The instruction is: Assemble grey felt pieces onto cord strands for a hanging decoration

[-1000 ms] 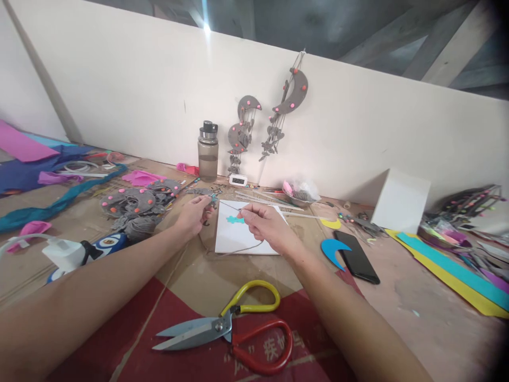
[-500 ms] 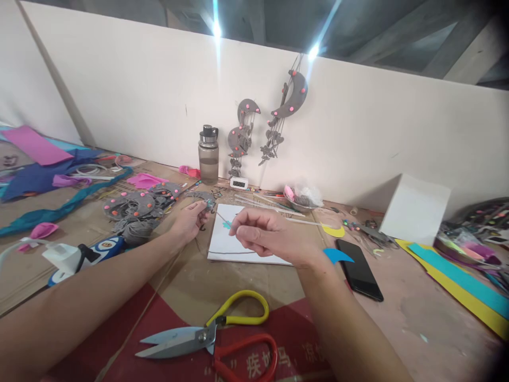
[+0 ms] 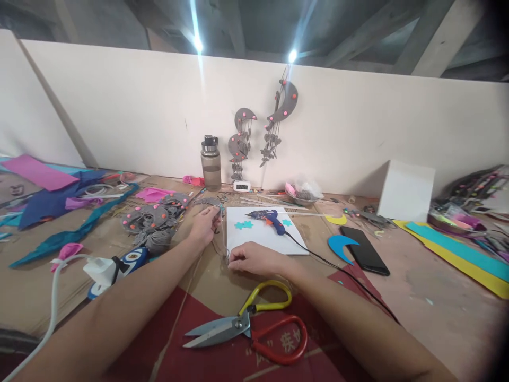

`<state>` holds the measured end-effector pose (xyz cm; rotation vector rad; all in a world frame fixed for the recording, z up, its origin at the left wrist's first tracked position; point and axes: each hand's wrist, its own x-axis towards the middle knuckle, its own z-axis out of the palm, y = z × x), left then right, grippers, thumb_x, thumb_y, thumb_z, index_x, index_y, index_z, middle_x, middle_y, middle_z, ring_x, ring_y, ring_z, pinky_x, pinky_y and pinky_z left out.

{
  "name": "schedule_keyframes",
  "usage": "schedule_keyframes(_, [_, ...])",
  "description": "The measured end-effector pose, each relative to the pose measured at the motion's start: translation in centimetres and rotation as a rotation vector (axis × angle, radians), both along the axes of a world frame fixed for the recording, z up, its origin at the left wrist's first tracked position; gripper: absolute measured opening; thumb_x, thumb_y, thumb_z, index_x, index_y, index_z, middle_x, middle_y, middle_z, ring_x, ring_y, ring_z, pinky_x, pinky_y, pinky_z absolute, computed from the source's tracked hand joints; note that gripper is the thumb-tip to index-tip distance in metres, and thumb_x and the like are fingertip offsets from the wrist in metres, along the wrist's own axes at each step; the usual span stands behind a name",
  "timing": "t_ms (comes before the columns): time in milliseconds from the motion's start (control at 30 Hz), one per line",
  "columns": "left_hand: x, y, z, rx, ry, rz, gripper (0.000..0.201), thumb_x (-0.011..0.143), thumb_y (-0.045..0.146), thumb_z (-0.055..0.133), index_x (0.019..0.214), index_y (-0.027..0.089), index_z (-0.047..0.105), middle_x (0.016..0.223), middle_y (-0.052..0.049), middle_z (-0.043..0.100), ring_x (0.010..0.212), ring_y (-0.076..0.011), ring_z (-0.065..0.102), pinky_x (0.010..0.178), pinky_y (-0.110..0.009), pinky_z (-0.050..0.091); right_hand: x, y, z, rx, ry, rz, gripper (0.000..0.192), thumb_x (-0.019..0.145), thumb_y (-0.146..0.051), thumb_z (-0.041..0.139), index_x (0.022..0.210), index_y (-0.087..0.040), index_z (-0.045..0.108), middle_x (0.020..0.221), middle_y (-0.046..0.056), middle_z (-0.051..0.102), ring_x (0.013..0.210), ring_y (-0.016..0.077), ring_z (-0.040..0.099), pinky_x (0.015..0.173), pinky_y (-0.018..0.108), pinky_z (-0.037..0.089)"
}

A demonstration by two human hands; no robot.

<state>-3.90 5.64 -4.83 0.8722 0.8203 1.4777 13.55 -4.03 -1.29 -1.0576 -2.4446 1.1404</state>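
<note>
The worktop (image 3: 417,297) is covered in brown card and strewn with craft scraps. Beyond the fingers of both hands lies a white board (image 3: 262,241), flat, carrying small teal flower cut-outs (image 3: 243,225) and a blue glue gun (image 3: 269,218) whose black cord runs off toward the right forearm. Nearer than the fingers, close below the right hand, lie large scissors (image 3: 246,326) with one yellow and one red loop, blades shut and pointing left. Left of the left fingers sits a heap of grey felt pieces with pink dots (image 3: 153,220); well to the right of the right fingers lies a black phone (image 3: 366,250), with a blue crescent (image 3: 339,245) just beside it.

The left hand (image 3: 204,225) has its fingers pinched together on a small grey felt piece (image 3: 217,208) at the board's left corner. The right hand (image 3: 250,259) rests knuckles-up on the worktop just before the board's near edge, fingers closed on a thin grey string (image 3: 223,249) that runs up to the left fingers.
</note>
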Motion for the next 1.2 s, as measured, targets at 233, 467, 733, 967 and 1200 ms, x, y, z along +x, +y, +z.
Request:
schedule_keyframes(233, [0.0, 0.0, 0.0, 0.016, -0.022, -0.018, 0.032, 0.056, 0.035, 0.076, 0.069, 0.014, 0.056, 0.056, 0.006, 0.052, 0.048, -0.0049, 0.047, 0.043, -0.016, 0.032, -1.0, -1.2, -1.0, 0.197, -0.075, -0.141, 0.016, 0.083, -0.030, 0.056, 0.079, -0.018, 0.067, 0.069, -0.002, 0.062, 0.063, 0.0098, 0.051, 0.058, 0.020, 0.034])
schedule_keyframes(467, [0.1, 0.1, -0.2, 0.017, -0.007, -0.027, 0.032, 0.056, 0.036, 0.076, 0.067, 0.014, 0.057, 0.054, 0.003, 0.054, 0.046, -0.0061, 0.047, 0.043, -0.017, 0.032, -0.9, -1.7, -2.2, 0.227, 0.056, -0.226, 0.017, 0.084, -0.031, 0.056, 0.080, -0.018, 0.064, 0.068, -0.003, 0.060, 0.063, 0.0093, 0.051, 0.062, 0.020, 0.038])
schedule_keyframes(733, [0.0, -0.1, 0.0, 0.004, 0.022, -0.037, 0.034, 0.055, 0.040, 0.076, 0.067, 0.015, 0.056, 0.052, 0.004, 0.052, 0.046, -0.0058, 0.045, 0.042, -0.017, 0.031, -0.7, -1.5, -2.3, 0.096, 0.160, -0.255, 0.017, 0.081, -0.033, 0.059, 0.078, -0.017, 0.064, 0.066, -0.003, 0.058, 0.061, 0.0089, 0.050, 0.060, 0.020, 0.039])
schedule_keyframes(967, [0.0, -0.6, 0.5, 0.007, 0.027, -0.052, 0.036, 0.052, 0.037, 0.078, 0.069, 0.014, 0.056, 0.053, 0.005, 0.052, 0.045, -0.0057, 0.045, 0.041, -0.016, 0.032, -0.8, -1.4, -2.8, 0.161, 0.128, -0.257, 0.014, 0.079, -0.031, 0.063, 0.080, -0.017, 0.065, 0.065, -0.004, 0.058, 0.058, 0.0078, 0.049, 0.057, 0.019, 0.038])
schedule_keyframes(1200, [0.0, -0.6, 0.4, 0.013, 0.044, -0.051, 0.029, 0.054, 0.031, 0.077, 0.068, 0.014, 0.057, 0.052, 0.004, 0.054, 0.045, -0.0063, 0.047, 0.040, -0.016, 0.030, -0.7, -1.5, -3.0, 0.305, 0.003, -0.234, 0.015, 0.080, -0.033, 0.063, 0.084, -0.019, 0.066, 0.069, -0.004, 0.062, 0.062, 0.0076, 0.052, 0.058, 0.017, 0.036])
